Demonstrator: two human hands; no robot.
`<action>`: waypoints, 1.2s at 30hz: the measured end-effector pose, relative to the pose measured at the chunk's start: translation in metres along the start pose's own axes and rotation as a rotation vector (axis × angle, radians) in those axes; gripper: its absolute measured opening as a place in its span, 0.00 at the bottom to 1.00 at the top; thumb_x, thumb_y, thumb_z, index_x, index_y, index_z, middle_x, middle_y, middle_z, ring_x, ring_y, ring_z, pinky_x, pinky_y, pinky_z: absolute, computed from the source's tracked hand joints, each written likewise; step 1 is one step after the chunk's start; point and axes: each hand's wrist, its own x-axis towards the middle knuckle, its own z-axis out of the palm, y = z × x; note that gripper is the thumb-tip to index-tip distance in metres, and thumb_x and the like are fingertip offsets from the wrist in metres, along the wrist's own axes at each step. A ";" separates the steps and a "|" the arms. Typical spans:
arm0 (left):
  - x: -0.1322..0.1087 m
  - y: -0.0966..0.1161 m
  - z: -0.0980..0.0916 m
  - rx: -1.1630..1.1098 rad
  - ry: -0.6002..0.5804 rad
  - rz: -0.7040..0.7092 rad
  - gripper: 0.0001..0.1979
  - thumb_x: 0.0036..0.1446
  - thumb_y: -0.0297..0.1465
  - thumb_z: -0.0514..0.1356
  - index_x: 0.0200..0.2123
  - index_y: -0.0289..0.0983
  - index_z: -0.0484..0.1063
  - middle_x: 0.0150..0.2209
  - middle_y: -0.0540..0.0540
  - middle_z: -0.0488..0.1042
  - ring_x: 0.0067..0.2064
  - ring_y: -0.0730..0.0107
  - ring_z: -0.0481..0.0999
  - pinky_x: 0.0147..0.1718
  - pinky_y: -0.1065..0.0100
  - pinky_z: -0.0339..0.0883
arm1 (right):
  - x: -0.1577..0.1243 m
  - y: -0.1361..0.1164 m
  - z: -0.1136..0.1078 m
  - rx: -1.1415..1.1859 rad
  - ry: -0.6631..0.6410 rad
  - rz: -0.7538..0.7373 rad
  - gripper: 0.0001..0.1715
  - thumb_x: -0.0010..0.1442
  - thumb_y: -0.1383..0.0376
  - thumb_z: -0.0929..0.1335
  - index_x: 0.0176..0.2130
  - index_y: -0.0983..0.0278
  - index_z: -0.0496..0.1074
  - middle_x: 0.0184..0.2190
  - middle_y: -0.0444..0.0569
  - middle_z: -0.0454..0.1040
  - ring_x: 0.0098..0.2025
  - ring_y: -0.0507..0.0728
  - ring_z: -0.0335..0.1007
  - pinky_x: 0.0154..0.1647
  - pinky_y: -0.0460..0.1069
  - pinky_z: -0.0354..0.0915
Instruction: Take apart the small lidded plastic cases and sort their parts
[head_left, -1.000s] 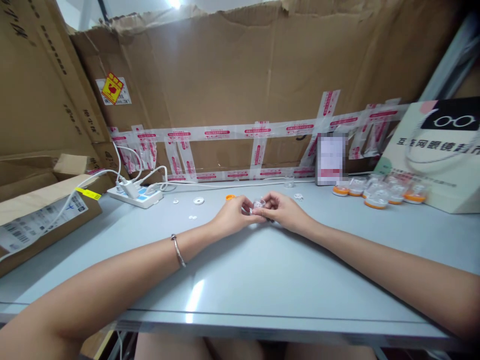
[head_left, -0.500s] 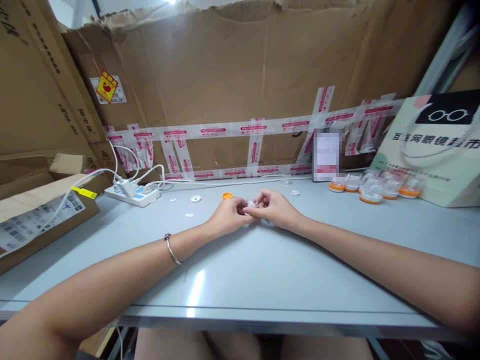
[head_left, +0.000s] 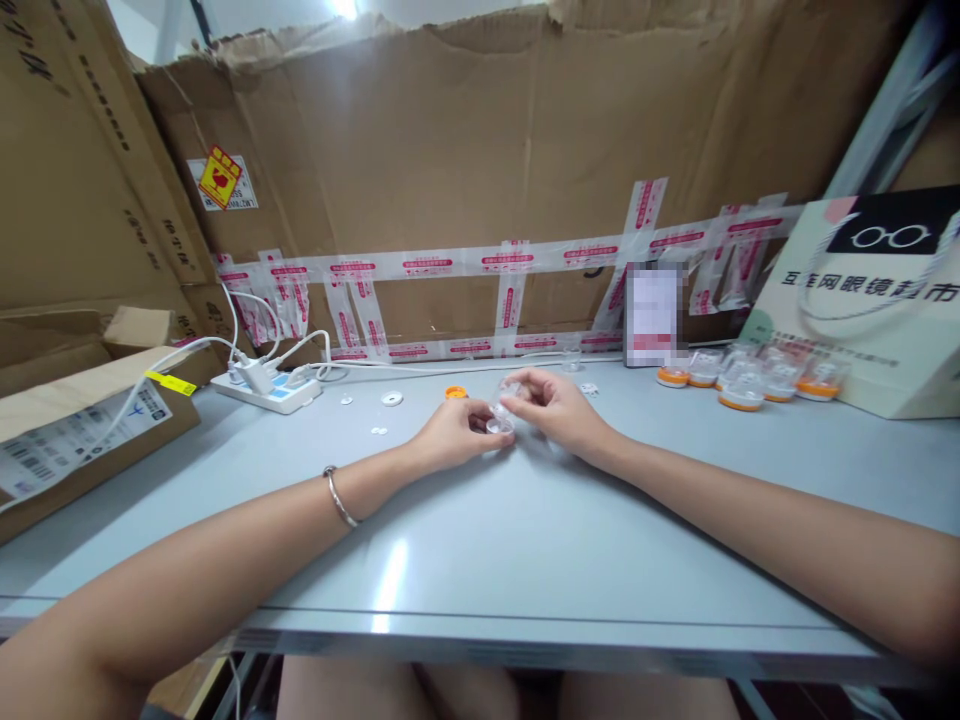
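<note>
Both my hands meet at the middle of the grey table [head_left: 525,540]. My left hand [head_left: 457,435], with a bracelet on the wrist, pinches a small clear plastic cup [head_left: 498,424] between thumb and fingers. My right hand [head_left: 559,405] is closed just to the right and slightly higher, with a small clear piece [head_left: 510,386] at its fingertips. An orange cap [head_left: 454,392] lies on the table just behind my left hand. Small white rings [head_left: 391,398] lie to the left of it.
Several clear cups with orange lids [head_left: 742,380] stand at the back right, beside a paper bag [head_left: 862,300]. A white power strip [head_left: 262,388] with plugs lies at the back left. An open carton [head_left: 67,430] sits at the left edge. Taped cardboard walls [head_left: 487,180] enclose the table.
My hands have drawn slightly apart. The right hand has lifted a little with a clear piece, while the left hand keeps the clear cup lower down.
</note>
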 end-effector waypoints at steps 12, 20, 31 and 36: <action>-0.002 -0.004 0.000 0.010 0.002 0.025 0.11 0.46 0.35 0.60 0.30 0.33 0.71 0.26 0.50 0.69 0.28 0.76 0.66 0.27 0.76 0.56 | 0.042 0.075 -0.112 -0.588 0.569 0.283 0.24 0.43 0.65 0.70 0.41 0.71 0.68 0.36 0.57 0.74 0.39 0.61 0.70 0.43 0.55 0.62; -0.002 -0.002 0.000 0.005 -0.004 0.034 0.11 0.46 0.36 0.60 0.29 0.33 0.71 0.26 0.51 0.68 0.28 0.77 0.66 0.27 0.76 0.57 | 0.042 0.096 -0.110 -0.643 0.500 0.371 0.26 0.43 0.64 0.70 0.43 0.69 0.63 0.37 0.56 0.74 0.40 0.60 0.70 0.43 0.52 0.62; -0.004 0.000 -0.001 0.013 0.006 0.018 0.10 0.46 0.34 0.60 0.29 0.32 0.71 0.27 0.50 0.69 0.28 0.77 0.66 0.28 0.75 0.57 | 0.042 0.085 -0.109 -0.611 0.643 0.246 0.15 0.43 0.68 0.67 0.34 0.64 0.61 0.32 0.51 0.68 0.35 0.59 0.65 0.40 0.54 0.61; -0.004 0.002 -0.001 0.010 0.000 0.020 0.10 0.46 0.34 0.60 0.29 0.32 0.71 0.27 0.50 0.69 0.28 0.77 0.66 0.28 0.75 0.57 | 0.036 0.053 -0.085 -0.432 0.567 -0.011 0.07 0.50 0.64 0.63 0.32 0.62 0.61 0.29 0.47 0.66 0.29 0.53 0.63 0.33 0.50 0.62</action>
